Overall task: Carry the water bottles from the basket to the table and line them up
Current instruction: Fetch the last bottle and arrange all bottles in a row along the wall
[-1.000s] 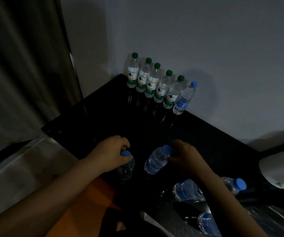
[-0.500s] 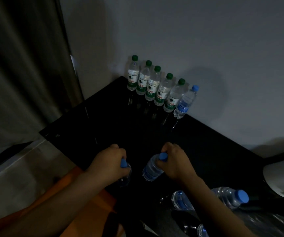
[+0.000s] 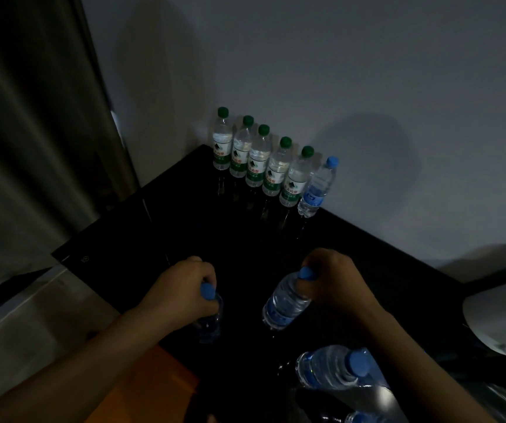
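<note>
Left hand (image 3: 181, 285) and right hand (image 3: 334, 282) each grip 1 blue-capped bottle by the neck above the black table (image 3: 184, 227); 6 bottles (image 3: 273, 169) lined along the wall.

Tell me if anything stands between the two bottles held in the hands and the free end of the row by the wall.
Nothing visible does. The left hand grips the left bottle, the right hand the right bottle; the dark table from there to the spot beside the row's last bottle shows no object.
</note>
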